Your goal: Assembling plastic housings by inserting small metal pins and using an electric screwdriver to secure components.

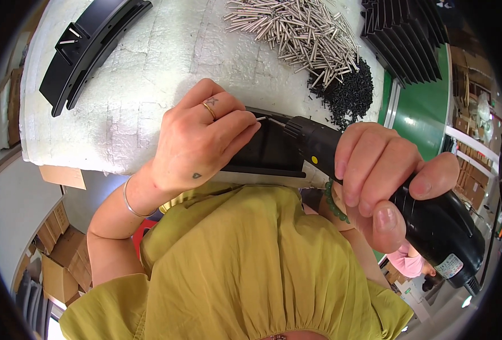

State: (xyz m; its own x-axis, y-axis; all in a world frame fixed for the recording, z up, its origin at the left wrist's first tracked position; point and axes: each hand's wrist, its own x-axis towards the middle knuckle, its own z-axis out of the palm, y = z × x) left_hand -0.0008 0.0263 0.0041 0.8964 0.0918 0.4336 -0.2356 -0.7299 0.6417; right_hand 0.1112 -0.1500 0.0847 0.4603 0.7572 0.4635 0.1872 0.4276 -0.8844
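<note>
Our left hand (203,133) pinches a slim silver metal pin (260,119), right hand (381,167) grips a black cylindrical screwdriver (437,226); tilting risks slipping

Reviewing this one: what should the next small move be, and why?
Probably a slight adjustment of the electric screwdriver to align its bit with the metal pin. The right hand grips the tool, and the bit slants toward the pin at the fingertips of the left hand; whether they touch is too small to tell.
</note>
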